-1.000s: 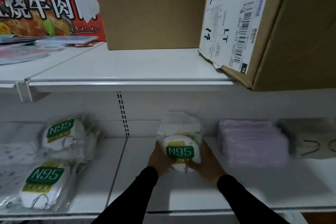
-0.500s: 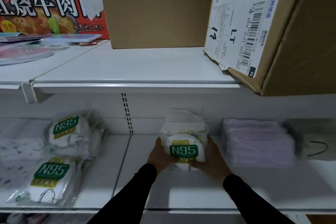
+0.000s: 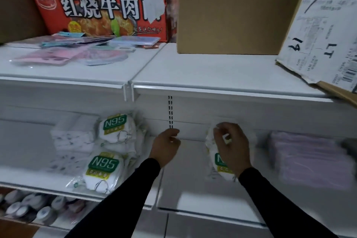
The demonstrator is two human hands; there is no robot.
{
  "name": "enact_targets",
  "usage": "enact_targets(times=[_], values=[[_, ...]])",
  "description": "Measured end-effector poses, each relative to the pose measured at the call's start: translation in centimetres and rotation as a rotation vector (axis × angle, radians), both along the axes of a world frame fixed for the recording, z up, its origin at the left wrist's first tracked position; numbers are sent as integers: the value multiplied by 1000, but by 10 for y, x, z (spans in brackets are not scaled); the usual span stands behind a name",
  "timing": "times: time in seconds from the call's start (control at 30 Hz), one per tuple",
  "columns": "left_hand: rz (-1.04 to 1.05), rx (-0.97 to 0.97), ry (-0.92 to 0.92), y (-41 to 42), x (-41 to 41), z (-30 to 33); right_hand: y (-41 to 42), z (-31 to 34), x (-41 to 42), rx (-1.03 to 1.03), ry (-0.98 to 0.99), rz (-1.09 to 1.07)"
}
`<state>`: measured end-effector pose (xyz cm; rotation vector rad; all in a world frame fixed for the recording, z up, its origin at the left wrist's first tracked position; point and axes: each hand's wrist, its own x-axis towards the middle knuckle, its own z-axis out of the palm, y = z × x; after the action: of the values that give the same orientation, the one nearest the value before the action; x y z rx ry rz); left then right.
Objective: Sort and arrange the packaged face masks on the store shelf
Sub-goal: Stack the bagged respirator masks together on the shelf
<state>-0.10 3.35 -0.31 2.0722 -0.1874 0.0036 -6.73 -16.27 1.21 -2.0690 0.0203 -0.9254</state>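
Both hands have let go of the N95 pack (image 3: 217, 157) they clasped half a second ago. Nearest, the left hand (image 3: 166, 146) hangs loosely curled over the bare middle shelf (image 3: 189, 185), its grip holding nothing. Just beyond, the right hand (image 3: 230, 148) hovers with fingers loosely bent in front of that pack, which stands upright, long axis vertical; contact cannot be told. Leftward lie two more N95 stacks (image 3: 108, 152), nearer the left hand; pale purple masks (image 3: 307, 158) sit right
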Motion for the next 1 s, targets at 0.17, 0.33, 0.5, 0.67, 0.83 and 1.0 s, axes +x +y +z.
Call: enact_targets(times=[0.17,0.33,0.5,0.67,0.83,1.0], values=[[238,148,-43,111,3,13,109,-14,26,-115,602,556],[482,233,88,213,-5,-8,203,-31,37,-128,946,601],[359,354,322,243,-10,-21,255,-42,38,-99,943,491],[366,190,341,251,-8,-11,266,-46,37,320,902,388],[131,-312,686,302,13,19,276,-22,43,689,850,477],[40,-830,697,331,27,28,267,0,81,275,482,78]])
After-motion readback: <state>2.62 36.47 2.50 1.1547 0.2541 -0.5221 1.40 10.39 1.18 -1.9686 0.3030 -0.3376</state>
